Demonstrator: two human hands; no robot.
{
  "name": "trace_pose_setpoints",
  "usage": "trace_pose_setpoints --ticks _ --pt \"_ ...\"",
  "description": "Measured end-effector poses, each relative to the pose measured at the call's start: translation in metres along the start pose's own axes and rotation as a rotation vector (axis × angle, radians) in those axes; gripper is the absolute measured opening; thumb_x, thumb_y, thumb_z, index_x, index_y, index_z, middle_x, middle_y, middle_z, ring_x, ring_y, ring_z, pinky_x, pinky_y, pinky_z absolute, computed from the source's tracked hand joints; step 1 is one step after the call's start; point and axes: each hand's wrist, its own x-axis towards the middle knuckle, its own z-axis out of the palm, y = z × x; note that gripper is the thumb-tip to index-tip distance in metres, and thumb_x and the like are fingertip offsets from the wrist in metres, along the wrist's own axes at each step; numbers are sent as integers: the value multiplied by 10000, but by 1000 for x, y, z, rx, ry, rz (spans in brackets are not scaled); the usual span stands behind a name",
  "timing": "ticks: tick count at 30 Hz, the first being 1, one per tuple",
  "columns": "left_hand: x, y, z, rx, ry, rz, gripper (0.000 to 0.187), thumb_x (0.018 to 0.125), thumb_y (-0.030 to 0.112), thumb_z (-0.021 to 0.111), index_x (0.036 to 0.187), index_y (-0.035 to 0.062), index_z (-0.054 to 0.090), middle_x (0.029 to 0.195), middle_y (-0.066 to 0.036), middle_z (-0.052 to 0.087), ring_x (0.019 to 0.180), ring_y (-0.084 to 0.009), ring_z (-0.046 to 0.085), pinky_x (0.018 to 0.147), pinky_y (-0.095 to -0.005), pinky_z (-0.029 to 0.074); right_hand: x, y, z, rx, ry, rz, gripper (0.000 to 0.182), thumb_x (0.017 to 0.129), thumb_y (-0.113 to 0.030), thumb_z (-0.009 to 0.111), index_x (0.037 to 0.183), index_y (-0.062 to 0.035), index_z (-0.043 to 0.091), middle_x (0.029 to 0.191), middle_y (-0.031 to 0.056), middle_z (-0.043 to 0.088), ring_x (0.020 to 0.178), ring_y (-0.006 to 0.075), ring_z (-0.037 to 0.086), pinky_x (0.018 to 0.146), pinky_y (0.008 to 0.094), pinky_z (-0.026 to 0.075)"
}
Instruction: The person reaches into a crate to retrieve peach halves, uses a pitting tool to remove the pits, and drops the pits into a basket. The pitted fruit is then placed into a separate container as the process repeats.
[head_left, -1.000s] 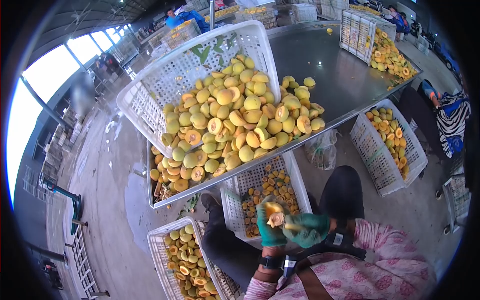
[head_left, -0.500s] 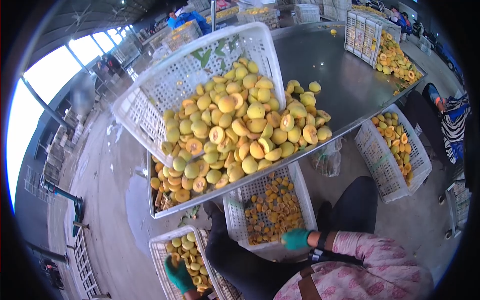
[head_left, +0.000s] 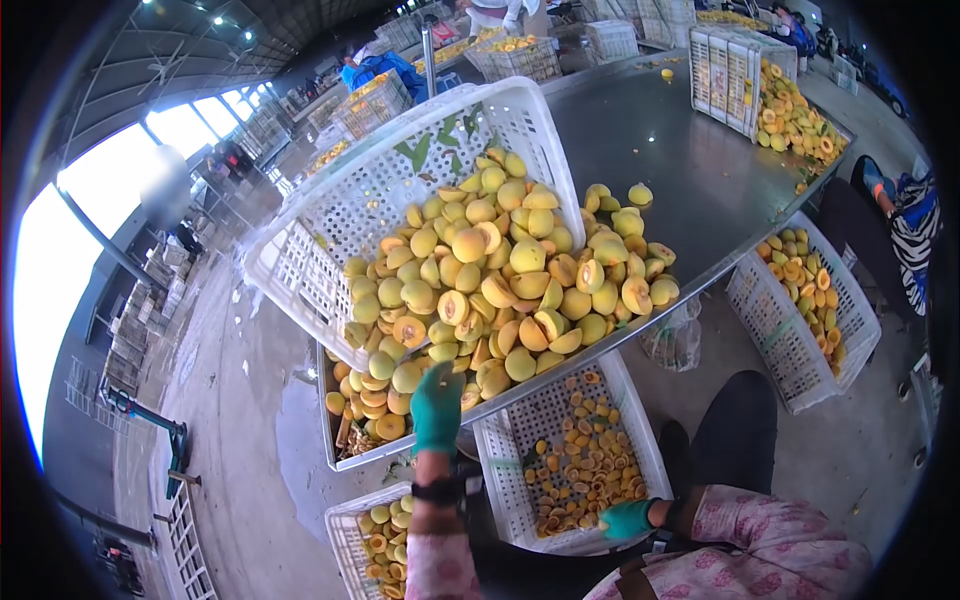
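My left hand (head_left: 437, 408), in a green glove, reaches to the front edge of the metal table (head_left: 660, 150) and touches the near side of a heap of halved yellow fruit (head_left: 500, 270); whether it grips one is hidden. The heap spills from a tipped white crate (head_left: 340, 180). My right hand (head_left: 627, 519), also gloved in green, is over the near right corner of a white crate (head_left: 505, 490) of smaller fruit pieces (head_left: 590, 455); its fingers are curled, and what they hold is too small to make out.
Another crate of fruit (head_left: 365, 530) stands at the lower left. To the right is a fruit crate (head_left: 800, 310) near a seated person's legs. A second tipped crate (head_left: 725, 80) lies on the table's far end. A plastic bag (head_left: 675, 340) hangs below the table edge.
My left hand has moved up from the lower left crate to the heap on the table. My right hand stays by the middle crate. The view has shifted slightly.
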Motion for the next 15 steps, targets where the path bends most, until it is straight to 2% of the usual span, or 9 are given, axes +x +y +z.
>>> trace_pose_setpoints --ticks 1,3,4,6,7,8,11,12,15 --pt "19 -6 13 -55 37 -53 284 823 260 595 921 -5 618 838 -200 627 736 -320 606 678 -347 476 -1 1 -8 4 116 -11 328 795 -347 534 895 -38 580 833 198 606 790 371 591 708 461 441" --pt "52 -5 31 129 45 -332 463 879 421 469 839 -15 619 803 -247 609 767 -377 594 685 -399 472 -5 -2 -34 -2 324 19 330 812 -368 546 887 -47 563 772 181 601 720 365 595 655 461 444" --pt "61 -1 43 303 17 -354 612 894 513 365 742 -26 612 786 -280 599 817 -399 587 709 -448 462 -8 -8 -50 -3 412 62 338 821 -381 554 895 -52 552 734 173 598 682 364 596 623 457 447" --pt "60 8 65 413 31 -348 646 872 564 363 840 -42 585 854 -295 601 857 -409 587 735 -469 458 -22 -34 -73 15 580 158 338 823 -375 563 901 -48 532 697 170 585 655 363 592 596 452 447" --pt "59 17 77 340 144 -439 639 863 567 382 883 -44 572 883 -295 602 861 -411 588 729 -464 464 -28 -42 -84 20 666 199 339 823 -372 567 904 -46 522 678 168 579 642 362 590 582 449 447" --pt "60 18 84 284 208 -487 571 837 513 482 975 -39 529 927 -280 603 859 -409 590 718 -449 472 -31 -42 -89 11 681 128 351 835 -366 566 954 -40 513 655 159 573 599 358 582 544 441 445" --pt "64 9 103 260 308 -439 508 805 425 573 975 -50 513 919 -273 603 861 -411 587 720 -439 473 -35 -20 -86 -191 430 85 370 845 -360 560 1013 -33 518 658 150 580 573 351 576 523 439 438" --pt "69 -14 109 52 353 -416 459 765 311 640 999 -55 495 904 -241 612 850 -391 599 710 -425 477 -39 -25 -86 -97 411 207 380 855 -377 539 1025 -37 536 703 161 597 622 356 588 572 438 454" --pt "62 -40 102 -280 391 -295 425 737 221 659 1008 -65 499 892 -184 624 791 -324 612 665 -389 480 -52 -37 -92 16 381 206 381 859 -401 521 987 -44 559 780 171 610 713 355 603 653 431 468"
